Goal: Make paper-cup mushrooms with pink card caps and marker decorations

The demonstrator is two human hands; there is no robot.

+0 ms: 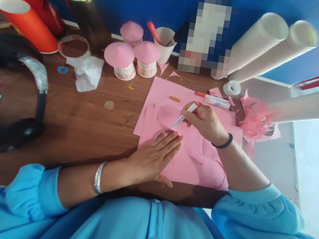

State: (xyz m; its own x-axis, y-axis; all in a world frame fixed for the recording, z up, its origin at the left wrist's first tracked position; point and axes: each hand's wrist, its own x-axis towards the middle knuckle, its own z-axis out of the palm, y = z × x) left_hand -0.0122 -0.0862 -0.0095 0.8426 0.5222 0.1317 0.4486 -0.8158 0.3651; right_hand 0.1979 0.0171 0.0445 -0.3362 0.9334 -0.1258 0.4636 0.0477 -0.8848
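Note:
My right hand [202,122] grips a white marker [189,111] with an orange end, its tip down by the edge of a round rim [162,132]. That rim lies on stacked pink paper [182,167]. Flat over it, fingers stretched out, rests my left hand [156,153], which hides most of the round thing. Beyond my right hand, a second marker [217,101] and its orange cap [200,94] lie on the paper, with a small orange-brown piece [175,98] to their left.
Three decorated paper cups with pink cone tops [147,52] stand at the back, beside a cup [164,50] holding tools. Tall stacks of paper cups [258,38] lean against the blue wall. Pink scraps [255,118] lie right; crumpled white paper [88,73] and black headphones [40,105] left.

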